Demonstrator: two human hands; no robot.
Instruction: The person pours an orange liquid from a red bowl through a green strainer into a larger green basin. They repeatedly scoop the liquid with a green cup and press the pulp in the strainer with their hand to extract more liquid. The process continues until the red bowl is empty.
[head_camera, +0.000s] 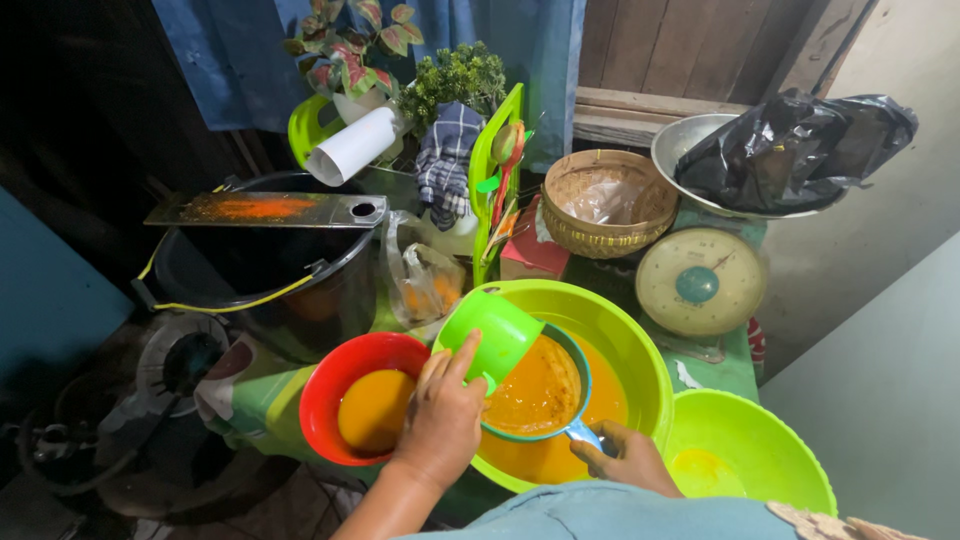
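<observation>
Left hand (440, 415) grasps a tilted green scoop (492, 335) over the strainer (540, 390) gripped by right hand (625, 455); slow, centred pouring keeps orange liquid inside the large green basin (640, 350).

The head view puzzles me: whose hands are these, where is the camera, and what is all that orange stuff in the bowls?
There is no machine here. A person wears a camera on the head, so you look down at their own two bare hands. The left hand tips a bright green plastic scoop over a round teal-rimmed strainer full of orange pulp. The right hand has its grip on the strainer's handle. The strainer sits over a large lime-green plastic basin holding orange liquid. Beside it stand a red plastic bowl with more orange liquid and a smaller lime-green bowl. Behind are a black bucket, a woven basket and a dial kitchen scale.
</observation>
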